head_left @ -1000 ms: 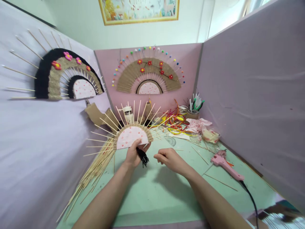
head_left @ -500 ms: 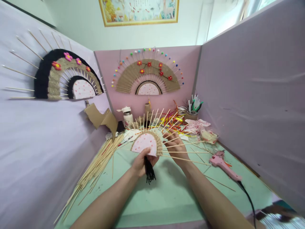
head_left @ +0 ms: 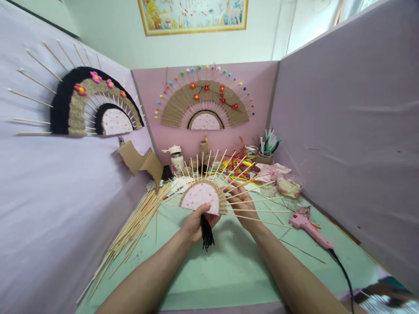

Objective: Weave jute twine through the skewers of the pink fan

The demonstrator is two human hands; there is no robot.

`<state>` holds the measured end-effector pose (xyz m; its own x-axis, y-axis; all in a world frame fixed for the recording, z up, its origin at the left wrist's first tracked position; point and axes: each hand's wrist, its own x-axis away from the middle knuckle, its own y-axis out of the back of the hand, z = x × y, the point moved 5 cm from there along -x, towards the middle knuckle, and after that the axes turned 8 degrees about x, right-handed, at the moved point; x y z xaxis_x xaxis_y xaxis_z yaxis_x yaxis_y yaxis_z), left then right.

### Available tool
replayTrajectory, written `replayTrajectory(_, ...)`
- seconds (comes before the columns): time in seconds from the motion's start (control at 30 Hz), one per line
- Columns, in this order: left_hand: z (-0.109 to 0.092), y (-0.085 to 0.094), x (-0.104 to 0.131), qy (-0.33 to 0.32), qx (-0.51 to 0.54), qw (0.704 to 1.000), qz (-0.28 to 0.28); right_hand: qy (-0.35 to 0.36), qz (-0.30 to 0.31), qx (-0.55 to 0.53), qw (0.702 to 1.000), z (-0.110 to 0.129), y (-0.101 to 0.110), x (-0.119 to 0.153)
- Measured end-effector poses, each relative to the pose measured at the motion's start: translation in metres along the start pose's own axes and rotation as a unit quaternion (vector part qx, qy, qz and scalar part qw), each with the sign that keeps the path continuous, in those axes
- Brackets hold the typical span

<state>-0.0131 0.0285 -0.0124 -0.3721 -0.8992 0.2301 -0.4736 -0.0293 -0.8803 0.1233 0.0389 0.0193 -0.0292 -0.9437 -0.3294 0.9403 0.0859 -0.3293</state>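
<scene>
A half-round fan (head_left: 200,197) has a pink spotted centre, a woven twine band (head_left: 221,197) and thin wooden sticks (head_left: 258,211) radiating outward. My left hand (head_left: 198,222) grips it at its lower edge, thumb on the pink face. From that edge hangs a black tassel (head_left: 207,233). Behind the right-hand sticks is my right hand (head_left: 244,205), its fingers stretched and somewhat apart, reaching close to the woven band. Sticks partly cover these fingers. No thread can be made out between them.
Loose sticks (head_left: 131,231) lie in a bundle at left. A pink glue gun (head_left: 310,229) with a black cord rests at right. Behind are a white bottle (head_left: 177,161), coloured pipe cleaners (head_left: 240,168) and a tool pot (head_left: 265,158). Decorated fans (head_left: 204,102) hang on the partitions.
The right hand's fingers have shifted slightly among the sticks, toward the woven band. The left hand keeps its hold on the fan; the whole view has moved a little.
</scene>
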Motion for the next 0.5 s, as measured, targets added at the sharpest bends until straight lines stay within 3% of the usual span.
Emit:
replayTrajectory(0.13, -0.003, -0.001, -0.001, -0.016, -0.023, 1.0, 0.001, -0.015, 0.017, 0.039, 0.999, -0.002, -0.002, 0.004)
replayTrajectory(0.33, -0.004, -0.002, -0.004, -0.029, -0.048, 0.998, 0.025, -0.079, 0.068, 0.097, 0.99, -0.028, -0.012, 0.006)
replayTrajectory(0.5, -0.004, -0.003, -0.005, -0.047, -0.089, 0.993, 0.054, -0.116, 0.056, 0.077, 0.989, -0.039, -0.01, 0.004)
